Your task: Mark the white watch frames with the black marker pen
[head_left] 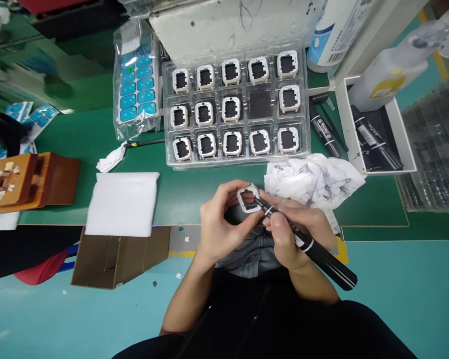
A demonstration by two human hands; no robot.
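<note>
Between the thumb and fingers of my left hand (224,219) is a small white square frame (241,200), likely a watch case, held up over the table's front edge. My right hand (297,227) grips a black marker pen (327,259). The pen's tip reaches the inner edge of the frame; whether it touches, I cannot tell. Beyond my hands, a clear plastic tray (209,162) holds several similar frames in its compartments. One compartment (260,103) in the middle row has no frame in it.
A crumpled white cloth (314,179) lies right of my hands. Further right are another marker (324,130) and a white box (391,167) with a bottle (385,80). To the left are a white foam sheet (121,204), bagged blue stickers (138,85) and an orange-brown fixture (56,179).
</note>
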